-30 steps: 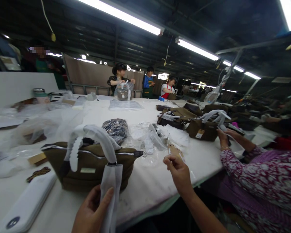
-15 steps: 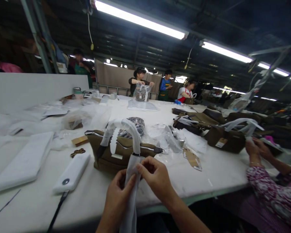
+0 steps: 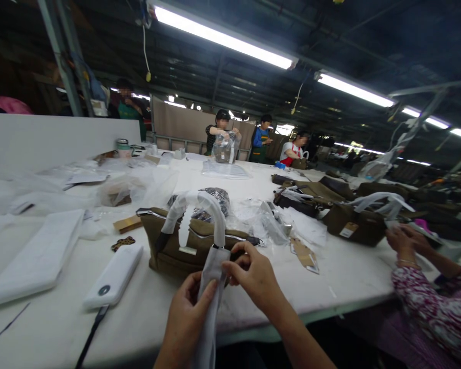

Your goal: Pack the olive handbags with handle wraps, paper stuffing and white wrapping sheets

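Note:
An olive-brown handbag [image 3: 169,259] stands on the white table in front of me, its zipper running along the top. Its handle [image 3: 217,220] arches up, wrapped in whitish film. From the handle's near base a long white wrapping strip [image 3: 209,318] runs down towards me. My left hand [image 3: 190,305] grips this strip, thumb on top and fingers behind. My right hand [image 3: 249,271] pinches the strip's edge just below the metal ring at the handle base. A small pale label [image 3: 187,250] sits on the bag's front.
A white power bank [image 3: 115,277] with a black cable lies left, beside folded white sheets [image 3: 34,261]. Tags [image 3: 304,253] and clear plastic [image 3: 271,223] lie behind right. At right a co-worker's hands [image 3: 405,243] work near another bag [image 3: 353,223]. Several people stand beyond the table.
The view has shifted slightly. My right hand has moved a little right and away from my left thumb, still at the strip's edge. The left hand keeps its grip.

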A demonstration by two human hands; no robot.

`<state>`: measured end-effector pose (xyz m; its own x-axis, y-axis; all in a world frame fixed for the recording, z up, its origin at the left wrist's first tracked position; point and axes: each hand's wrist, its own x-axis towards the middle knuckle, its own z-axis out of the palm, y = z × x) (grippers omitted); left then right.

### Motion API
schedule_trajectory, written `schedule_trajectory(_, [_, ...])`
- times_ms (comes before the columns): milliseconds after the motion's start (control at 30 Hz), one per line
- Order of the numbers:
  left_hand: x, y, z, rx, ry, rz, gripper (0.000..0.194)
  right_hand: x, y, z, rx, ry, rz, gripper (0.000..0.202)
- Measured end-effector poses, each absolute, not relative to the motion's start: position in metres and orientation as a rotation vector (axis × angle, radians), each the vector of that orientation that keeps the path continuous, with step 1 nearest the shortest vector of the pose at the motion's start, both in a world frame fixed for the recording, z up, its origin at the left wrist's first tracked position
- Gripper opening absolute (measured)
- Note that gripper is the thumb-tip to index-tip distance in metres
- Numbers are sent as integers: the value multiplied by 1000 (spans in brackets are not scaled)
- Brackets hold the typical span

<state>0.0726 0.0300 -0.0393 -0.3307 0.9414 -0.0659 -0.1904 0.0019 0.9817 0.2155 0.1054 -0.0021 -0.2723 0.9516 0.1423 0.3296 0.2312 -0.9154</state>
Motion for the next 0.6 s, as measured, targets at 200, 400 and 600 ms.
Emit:
schedule_trajectory(200, [71,30,-39,804,1286,1454,42,231,103,-4,-1003,-1852,1112,17])
schedule_trajectory(400, [68,29,-35,838,1352,1438,43,239,104,-3,-1117,-1889,676,10])
schedule_trajectory(600, [67,32,-40,860,1387,1449,43,242,85,1,-935,-1755,846,8])
